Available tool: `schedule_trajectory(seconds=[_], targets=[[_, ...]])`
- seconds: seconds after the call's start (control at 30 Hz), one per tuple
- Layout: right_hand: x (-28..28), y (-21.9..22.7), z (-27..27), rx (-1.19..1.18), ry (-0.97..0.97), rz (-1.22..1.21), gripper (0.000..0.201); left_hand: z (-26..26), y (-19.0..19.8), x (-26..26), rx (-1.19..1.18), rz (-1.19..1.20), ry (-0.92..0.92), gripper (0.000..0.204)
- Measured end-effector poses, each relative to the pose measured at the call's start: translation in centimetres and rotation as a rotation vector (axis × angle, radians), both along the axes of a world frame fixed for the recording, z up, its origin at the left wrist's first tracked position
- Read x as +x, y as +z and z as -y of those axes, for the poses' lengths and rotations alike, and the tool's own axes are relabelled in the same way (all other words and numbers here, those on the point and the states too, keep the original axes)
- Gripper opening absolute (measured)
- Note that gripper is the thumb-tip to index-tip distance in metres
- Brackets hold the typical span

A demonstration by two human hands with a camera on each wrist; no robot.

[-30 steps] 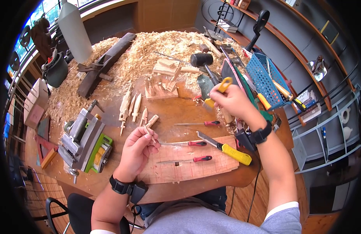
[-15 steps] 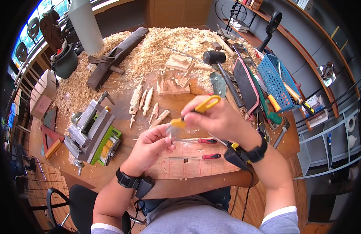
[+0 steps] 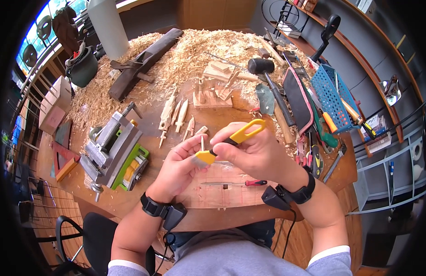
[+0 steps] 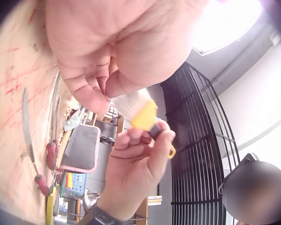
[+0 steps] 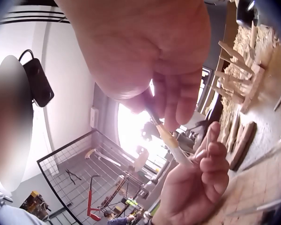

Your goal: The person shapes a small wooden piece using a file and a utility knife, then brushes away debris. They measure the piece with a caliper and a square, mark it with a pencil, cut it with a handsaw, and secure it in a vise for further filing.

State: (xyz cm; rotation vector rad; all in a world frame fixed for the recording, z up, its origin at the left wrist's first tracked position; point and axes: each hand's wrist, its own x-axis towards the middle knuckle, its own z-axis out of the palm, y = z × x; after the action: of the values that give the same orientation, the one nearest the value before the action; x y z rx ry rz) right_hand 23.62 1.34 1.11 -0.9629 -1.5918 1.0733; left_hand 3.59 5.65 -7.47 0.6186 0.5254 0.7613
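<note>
My right hand [image 3: 256,154] grips a flat brush with a yellow and black handle [image 3: 244,132]. In the left wrist view, the pale bristles [image 4: 131,104] reach the fingers of my left hand. My left hand [image 3: 174,168] pinches a thin, pale wooden piece [image 3: 202,141] that stands upright from its fingertips. The right wrist view shows this piece [image 5: 209,140] close beside the brush [image 5: 168,139]. Below both hands lies a wooden board [image 3: 208,198] marked with red lines. A slim file with a red handle [image 3: 255,182] rests on it.
A metal vise [image 3: 112,149] stands at the left. Carved wooden pieces [image 3: 181,115] lie beyond my hands, before a heap of shavings [image 3: 194,50]. A mallet [image 3: 261,66] and a blue basket [image 3: 332,99] are at the right.
My right hand has brought the brush leftward from over the table's right side to the piece in my left hand. The head view has shifted slightly.
</note>
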Motion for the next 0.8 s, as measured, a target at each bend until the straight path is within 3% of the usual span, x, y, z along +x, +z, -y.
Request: schedule_trajectory(seconds=[0.03, 0.1, 0.13, 0.17, 0.23, 0.27, 0.3, 0.37, 0.4, 0.43, 0.5, 0.53, 0.57, 0.63, 0.67, 0.7, 0.77, 0.8], targets=[[0.5, -0.4, -0.5, 0.001, -0.005, -0.003, 0.011, -0.2, -0.7, -0.2, 0.051, 0.007, -0.032, 0.039], [1.8, -0.9, -1.9, -0.038, -0.329, 0.212, 0.009, 0.0, -1.0, -0.3, 0.099, 0.016, -0.064, 0.036], [2.0, -0.3, -1.4, -0.136, -0.371, 0.209, 0.007, 0.0, -0.7, -0.2, 0.100, 0.023, -0.042, 0.031], [1.4, 0.0, -0.9, -0.134, -0.367, 0.209, 0.007, 0.0, -0.5, -0.2, 0.096, 0.028, -0.015, 0.027], [-0.2, -0.1, 0.4, -0.036, -0.081, -0.175, 0.008, 0.2, -0.6, -0.2, 0.105, 0.046, -0.006, 0.022], [0.1, -0.8, -0.2, 0.169, -0.075, 0.077, 0.008, 0.1, -0.6, -0.1, 0.128, 0.070, -0.005, 0.018], [0.8, -1.2, -0.8, 0.171, -0.084, 0.075, 0.008, 0.0, -0.7, -0.1, 0.130, 0.068, -0.014, 0.018], [2.0, -1.5, -1.8, 0.207, -0.387, 0.288, 0.008, -0.3, -1.3, -0.3, 0.110, 0.071, 0.023, 0.008], [1.7, -0.7, -1.1, -0.018, -0.334, 0.149, 0.010, -0.6, -1.4, -0.4, 0.112, 0.071, 0.025, 0.008], [1.0, -0.3, -0.4, -0.024, -0.330, 0.146, 0.010, -0.7, -1.5, -0.6, 0.074, 0.092, 0.025, 0.007], [-0.7, 0.0, 0.5, 0.116, -0.083, -0.075, 0.010, -0.6, -1.3, -0.7, 0.034, 0.103, 0.011, 0.008], [-0.6, -0.7, -0.3, 0.262, -0.041, 0.056, 0.009, -0.4, -0.8, -0.5, 0.012, 0.130, 0.021, 0.010], [0.0, -1.0, -1.0, 0.262, -0.052, 0.053, 0.009, -0.3, -0.5, -0.3, -0.011, 0.158, 0.032, 0.013], [1.5, -1.4, -2.0, 0.064, -0.344, 0.299, 0.008, -0.6, -0.9, -0.5, -0.017, 0.162, 0.032, 0.014], [1.8, -1.8, -2.3, 0.123, -0.423, 0.325, 0.007, -0.8, -1.0, -0.7, -0.019, 0.171, 0.046, 0.015], [1.4, -1.7, -2.2, 0.125, -0.418, 0.325, 0.007, -1.0, -1.0, -0.6, -0.018, 0.171, 0.051, 0.015], [-0.3, -1.6, -1.1, 0.250, -0.250, 0.051, 0.011, -0.8, -0.8, -0.6, 0.050, 0.197, 0.062, 0.014], [-0.8, -1.6, -0.9, 0.078, -0.124, -0.053, 0.013, -0.8, -0.7, -0.6, 0.050, 0.191, 0.053, 0.014]])
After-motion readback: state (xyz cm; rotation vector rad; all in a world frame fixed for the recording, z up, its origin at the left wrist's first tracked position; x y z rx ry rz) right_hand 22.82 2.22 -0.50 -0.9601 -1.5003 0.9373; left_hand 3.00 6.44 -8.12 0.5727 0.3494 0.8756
